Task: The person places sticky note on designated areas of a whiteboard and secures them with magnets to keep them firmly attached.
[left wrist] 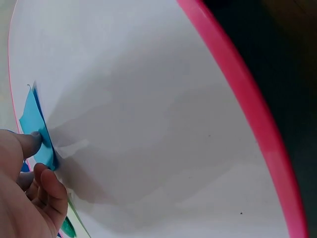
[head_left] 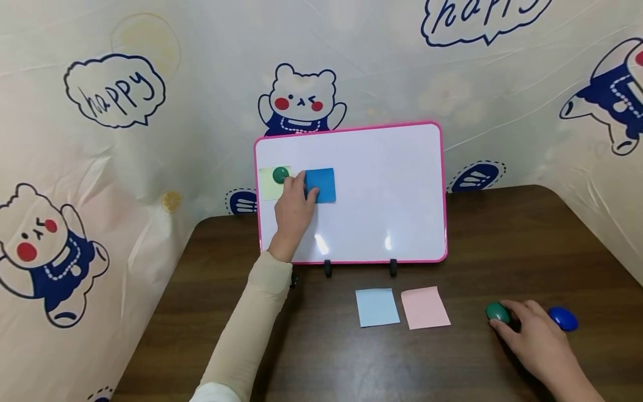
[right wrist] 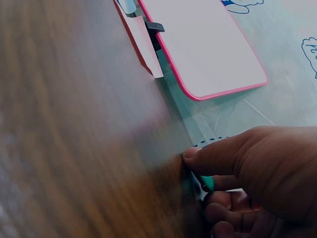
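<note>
A whiteboard [head_left: 382, 195] with a pink frame stands upright at the table's back. My left hand [head_left: 293, 206] pinches a dark blue sticky note [head_left: 322, 185] by its left side, against the board's surface. Left of it, a pale green sticky note [head_left: 268, 191] is on the board with a round green magnet [head_left: 280, 175] over its upper right part. On the table at right, my right hand [head_left: 537, 338] grips a second green magnet [head_left: 497, 312] between thumb and fingers. The right wrist view shows only part of that magnet [right wrist: 208, 183] behind the thumb.
A light blue sticky note [head_left: 378, 307] and a pink sticky note [head_left: 426, 308] lie on the brown table [head_left: 321, 346] before the board. Beside my right hand lies a blue magnet [head_left: 564, 319]. Black feet [head_left: 393, 268] support the board; a printed curtain hangs behind.
</note>
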`<state>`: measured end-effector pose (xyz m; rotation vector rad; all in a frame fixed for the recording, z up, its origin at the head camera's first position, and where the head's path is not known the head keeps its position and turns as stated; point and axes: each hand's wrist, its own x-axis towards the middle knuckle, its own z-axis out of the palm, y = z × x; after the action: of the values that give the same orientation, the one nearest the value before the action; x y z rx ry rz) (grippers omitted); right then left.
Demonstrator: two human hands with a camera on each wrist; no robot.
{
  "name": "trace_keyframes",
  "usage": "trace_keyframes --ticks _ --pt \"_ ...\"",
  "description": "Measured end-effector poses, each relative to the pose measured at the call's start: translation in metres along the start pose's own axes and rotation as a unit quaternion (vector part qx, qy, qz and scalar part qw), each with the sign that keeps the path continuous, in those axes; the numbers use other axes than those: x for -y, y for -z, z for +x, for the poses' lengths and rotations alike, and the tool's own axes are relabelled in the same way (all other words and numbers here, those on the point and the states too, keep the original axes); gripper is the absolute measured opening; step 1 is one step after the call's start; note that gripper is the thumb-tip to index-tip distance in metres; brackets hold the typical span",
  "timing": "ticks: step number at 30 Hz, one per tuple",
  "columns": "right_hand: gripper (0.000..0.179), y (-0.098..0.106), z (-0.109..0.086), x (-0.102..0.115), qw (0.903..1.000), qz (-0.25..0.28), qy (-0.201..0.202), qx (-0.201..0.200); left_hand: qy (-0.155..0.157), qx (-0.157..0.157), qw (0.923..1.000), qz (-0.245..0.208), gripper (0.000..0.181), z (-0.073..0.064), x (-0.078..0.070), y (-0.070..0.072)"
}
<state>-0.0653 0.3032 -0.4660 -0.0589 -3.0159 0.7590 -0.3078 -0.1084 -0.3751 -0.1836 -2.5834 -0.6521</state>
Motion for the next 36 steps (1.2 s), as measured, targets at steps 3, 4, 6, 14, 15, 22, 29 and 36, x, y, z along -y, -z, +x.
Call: trace_keyframes --ticks 3,4,6,14,15,22,29,36 --pt "0.052 -0.0006 -0.0006 -0.0003 1.0000 0.001 -0.001 0.000 -0.003 -0.003 1.0000 0.003 0.057 0.0014 -0.0002 -0.0006" --pt "0.052 -0.0007 -0.0008 -0.0003 1.0000 0.001 -0.002 0.000 -0.002 -0.003 1.0000 0.004 0.057 0.0019 0.0000 -0.0005" --pt "0.052 -0.0007 -0.0009 -0.0004 1.0000 0.001 -0.003 -0.002 -0.002 -0.002 1.0000 0.008 0.057 0.0031 0.0000 -0.0003" --pt "0.052 -0.0014 -0.0009 0.0009 1.0000 0.000 -0.003 -0.001 0.003 -0.002 0.9999 0.012 0.057 0.0080 0.0026 0.0035" --pt "0.052 -0.0013 -0.0008 0.0010 1.0000 0.000 -0.004 0.000 0.004 -0.001 0.9999 0.015 0.057 0.0083 0.0029 0.0035" --pt "0.052 -0.0001 -0.0005 0.0026 1.0000 -0.002 -0.005 0.004 -0.003 -0.005 0.9999 0.013 0.058 0.0083 0.0049 0.0015" --pt "0.052 0.0003 -0.0003 0.0047 1.0000 -0.006 -0.007 0.003 -0.014 -0.012 0.9997 0.013 0.059 0.0090 0.0079 0.0010" --pt "0.051 -0.0007 -0.0003 0.0047 0.9999 -0.011 -0.008 -0.001 -0.006 0.003 0.9998 0.020 0.059 0.0095 0.0091 0.0010"
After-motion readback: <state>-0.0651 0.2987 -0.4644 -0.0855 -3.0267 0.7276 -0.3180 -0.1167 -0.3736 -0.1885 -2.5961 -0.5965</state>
